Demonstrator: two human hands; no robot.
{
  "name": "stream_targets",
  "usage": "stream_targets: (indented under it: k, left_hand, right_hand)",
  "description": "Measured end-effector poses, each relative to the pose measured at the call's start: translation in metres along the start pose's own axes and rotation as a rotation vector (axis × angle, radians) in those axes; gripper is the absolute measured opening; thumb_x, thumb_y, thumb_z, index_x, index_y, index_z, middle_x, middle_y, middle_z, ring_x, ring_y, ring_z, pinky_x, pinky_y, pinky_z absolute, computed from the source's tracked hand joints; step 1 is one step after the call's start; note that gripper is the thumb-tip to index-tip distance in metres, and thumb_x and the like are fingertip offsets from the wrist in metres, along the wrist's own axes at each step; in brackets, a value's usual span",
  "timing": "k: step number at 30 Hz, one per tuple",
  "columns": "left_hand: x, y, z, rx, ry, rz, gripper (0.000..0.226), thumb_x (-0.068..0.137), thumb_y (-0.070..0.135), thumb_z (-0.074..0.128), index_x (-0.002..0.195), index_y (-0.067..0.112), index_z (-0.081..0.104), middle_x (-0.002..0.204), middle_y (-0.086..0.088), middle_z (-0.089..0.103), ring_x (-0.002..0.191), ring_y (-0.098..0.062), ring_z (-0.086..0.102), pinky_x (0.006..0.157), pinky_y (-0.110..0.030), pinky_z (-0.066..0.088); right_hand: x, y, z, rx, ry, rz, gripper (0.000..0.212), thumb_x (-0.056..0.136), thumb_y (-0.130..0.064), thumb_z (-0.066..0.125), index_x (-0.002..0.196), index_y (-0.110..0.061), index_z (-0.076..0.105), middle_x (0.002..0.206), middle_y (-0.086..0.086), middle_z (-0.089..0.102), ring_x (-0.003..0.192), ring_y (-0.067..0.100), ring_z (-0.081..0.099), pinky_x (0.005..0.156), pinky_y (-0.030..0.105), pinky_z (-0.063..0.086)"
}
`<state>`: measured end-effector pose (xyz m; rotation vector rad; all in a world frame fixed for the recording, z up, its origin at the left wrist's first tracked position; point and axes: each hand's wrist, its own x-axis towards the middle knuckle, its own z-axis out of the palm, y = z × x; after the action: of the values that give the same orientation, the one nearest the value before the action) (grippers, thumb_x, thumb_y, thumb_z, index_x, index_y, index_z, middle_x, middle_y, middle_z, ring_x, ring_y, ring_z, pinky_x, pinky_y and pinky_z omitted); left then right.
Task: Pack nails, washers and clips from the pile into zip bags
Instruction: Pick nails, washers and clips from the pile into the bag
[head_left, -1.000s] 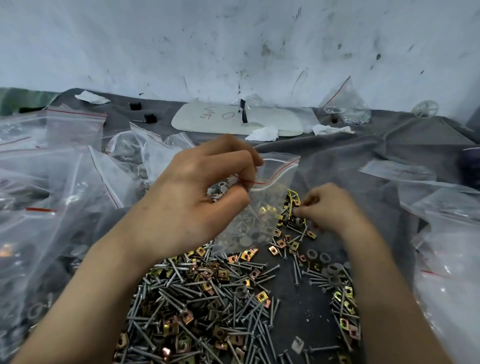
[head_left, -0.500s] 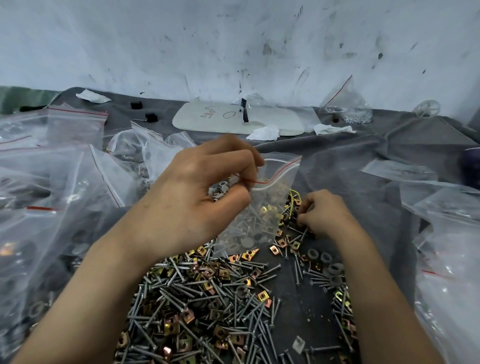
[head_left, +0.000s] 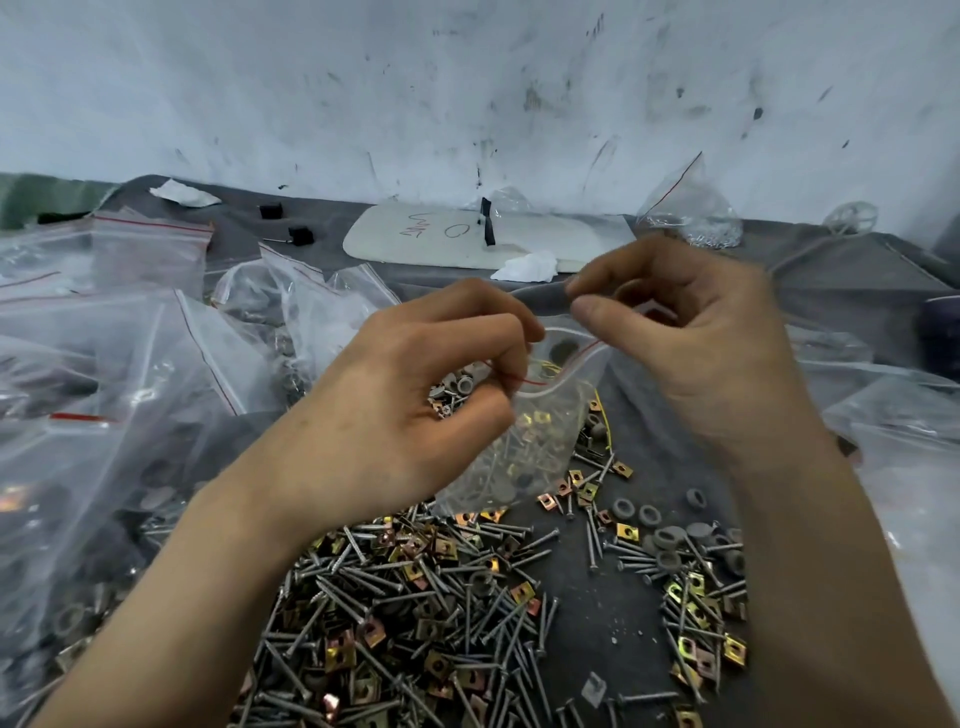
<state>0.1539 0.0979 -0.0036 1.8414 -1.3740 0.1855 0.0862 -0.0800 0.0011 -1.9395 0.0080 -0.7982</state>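
One zip bag (head_left: 540, 447) pinched open by two hands, left (head_left: 395, 405), right (head_left: 717, 353), above one pile (head_left: 415, 597)

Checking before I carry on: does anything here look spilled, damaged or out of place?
Nothing stands out. The zip bag hangs intact between the left hand and right hand, above the loose pile on the cloth.

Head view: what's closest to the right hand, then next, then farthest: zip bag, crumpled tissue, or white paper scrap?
1. zip bag: pinched by the right hand.
2. crumpled tissue: just behind, middle.
3. white paper scrap: far back left.
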Motion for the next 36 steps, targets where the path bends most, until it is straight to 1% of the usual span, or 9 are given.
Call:
stream_targets:
  k: [3, 6, 12, 16, 21, 24, 27, 30, 36]
  left_hand:
    - [0.0, -0.001, 0.0, 0.001, 0.019, -0.012, 0.01, 0.08, 0.0, 0.052, 0.076, 0.006, 0.059, 0.104, -0.005, 0.063, 0.103, -0.01, 0.06, 0.085, -0.017, 0.042]
    - [-0.001, -0.002, -0.002, -0.011, 0.028, -0.015, 0.01, 0.083, 0.006, 0.051, 0.076, 0.008, 0.059, 0.105, -0.003, 0.063, 0.106, -0.01, 0.06, 0.087, -0.02, 0.044]
    - [-0.001, 0.0, -0.002, -0.018, 0.021, 0.0, 0.012, 0.083, 0.014, 0.048, 0.076, 0.012, 0.057, 0.106, -0.002, 0.063, 0.104, -0.008, 0.059, 0.085, -0.015, 0.041]
    - [-0.001, -0.002, -0.004, -0.015, 0.022, -0.009, 0.012, 0.083, 0.012, 0.049, 0.076, 0.009, 0.059, 0.106, -0.001, 0.062, 0.105, -0.01, 0.06, 0.086, -0.019, 0.044]
    - [-0.001, -0.003, -0.002, -0.005, 0.024, -0.009, 0.011, 0.082, 0.004, 0.052, 0.077, 0.008, 0.06, 0.106, -0.002, 0.063, 0.105, -0.011, 0.06, 0.086, -0.022, 0.046]
    - [-0.001, -0.004, -0.002, 0.003, 0.025, -0.009, 0.01, 0.081, 0.001, 0.052, 0.077, 0.006, 0.06, 0.105, -0.003, 0.063, 0.104, -0.011, 0.06, 0.086, -0.02, 0.044]
    - [-0.001, -0.005, -0.001, 0.005, 0.021, -0.012, 0.01, 0.082, 0.003, 0.052, 0.077, 0.006, 0.06, 0.105, -0.004, 0.063, 0.105, -0.008, 0.06, 0.086, -0.016, 0.042]
    - [-0.001, -0.005, -0.001, -0.003, 0.011, 0.006, 0.015, 0.083, 0.014, 0.047, 0.078, 0.007, 0.06, 0.105, -0.003, 0.063, 0.104, -0.005, 0.059, 0.086, -0.014, 0.04]
    - [-0.001, -0.005, -0.001, -0.013, 0.023, 0.018, 0.018, 0.082, 0.015, 0.046, 0.078, 0.005, 0.06, 0.105, -0.005, 0.062, 0.104, -0.01, 0.06, 0.087, -0.019, 0.044]
  right_hand:
    - [0.006, 0.012, -0.009, 0.048, 0.162, 0.012, 0.008, 0.079, -0.022, 0.067, 0.078, -0.03, 0.071, 0.067, -0.003, 0.064, 0.058, 0.009, 0.049, 0.056, 0.02, 0.039]
    - [0.014, 0.046, -0.011, -0.105, 0.247, 0.141, 0.021, 0.083, -0.012, 0.066, 0.073, -0.03, 0.066, 0.074, -0.012, 0.068, 0.062, -0.001, 0.054, 0.059, 0.016, 0.041]
    - [0.002, 0.125, 0.004, -0.586, -0.174, 0.556, 0.029, 0.084, 0.005, 0.059, 0.087, -0.023, 0.068, 0.1, 0.009, 0.071, 0.089, 0.02, 0.065, 0.084, 0.026, 0.05]
    - [-0.001, 0.136, 0.009, -0.761, -0.18, 0.635, 0.027, 0.084, -0.003, 0.061, 0.083, -0.029, 0.066, 0.107, 0.009, 0.067, 0.098, 0.027, 0.063, 0.087, 0.036, 0.052]
    - [0.0, 0.131, 0.006, -0.717, -0.128, 0.595, 0.019, 0.084, -0.005, 0.065, 0.079, -0.024, 0.063, 0.098, 0.008, 0.067, 0.091, 0.024, 0.063, 0.079, 0.03, 0.05]
    - [0.008, 0.103, -0.002, -0.376, -0.059, 0.541, 0.019, 0.081, -0.001, 0.069, 0.078, -0.018, 0.063, 0.076, 0.002, 0.064, 0.069, 0.013, 0.06, 0.067, 0.027, 0.046]
    - [0.011, 0.054, -0.011, -0.033, 0.059, 0.303, 0.026, 0.079, 0.002, 0.069, 0.077, -0.023, 0.065, 0.069, -0.005, 0.066, 0.06, 0.004, 0.06, 0.058, 0.018, 0.05]
    - [0.005, 0.008, -0.012, 0.192, 0.084, 0.033, 0.017, 0.075, -0.01, 0.075, 0.078, -0.026, 0.069, 0.076, -0.006, 0.072, 0.072, 0.003, 0.065, 0.065, 0.012, 0.049]
    - [0.0, -0.007, -0.001, 0.006, -0.038, -0.006, 0.013, 0.081, -0.012, 0.072, 0.077, -0.025, 0.068, 0.078, -0.009, 0.073, 0.076, 0.003, 0.068, 0.073, 0.016, 0.051]
